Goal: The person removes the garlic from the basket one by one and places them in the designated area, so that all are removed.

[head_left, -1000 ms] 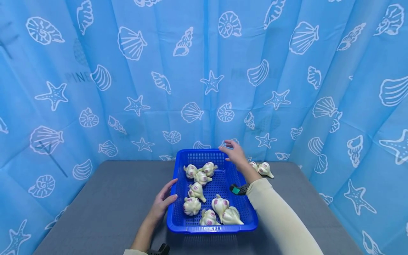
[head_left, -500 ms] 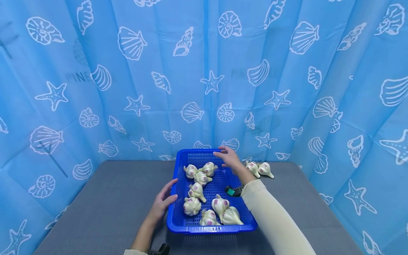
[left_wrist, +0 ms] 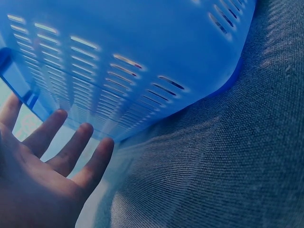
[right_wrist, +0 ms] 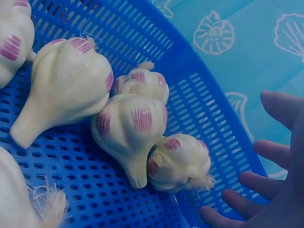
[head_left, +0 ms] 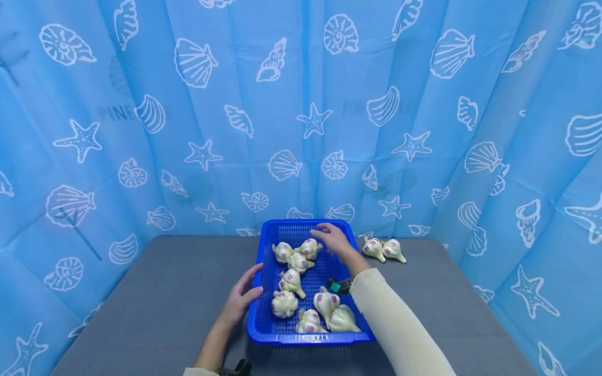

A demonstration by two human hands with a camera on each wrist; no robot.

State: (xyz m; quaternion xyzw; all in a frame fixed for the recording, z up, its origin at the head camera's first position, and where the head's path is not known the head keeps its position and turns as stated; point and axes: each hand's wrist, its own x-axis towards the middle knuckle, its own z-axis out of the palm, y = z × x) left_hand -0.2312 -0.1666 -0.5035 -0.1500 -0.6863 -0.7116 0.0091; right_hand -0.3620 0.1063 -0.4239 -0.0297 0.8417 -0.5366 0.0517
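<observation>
A blue plastic basket (head_left: 310, 338) with slotted walls holds several garlic bulbs, whitish with purple marks. My left hand (head_left: 239, 302) rests against the basket's left side; in the left wrist view its spread fingers (left_wrist: 78, 147) reach the slotted wall. Over the far right part of the basket is my right hand (head_left: 335, 241), fingers loosely spread and holding nothing. Nearest to it is a garlic bulb (head_left: 309, 249) in the far cluster. In the right wrist view, fingers (right_wrist: 247, 204) spread beside a garlic bulb (right_wrist: 185, 159) with stringy roots, apart from it.
Two more garlic bulbs, one of them a left bulb (head_left: 373, 249), lie on the grey table (head_left: 188, 282) to the right of the basket. A blue curtain (head_left: 310, 193) with white shell prints hangs behind and on both sides.
My right hand has moved left and slightly down, from the basket's far right corner to over the inside. The two bulbs on the table are now fully visible. The left hand has stayed put.
</observation>
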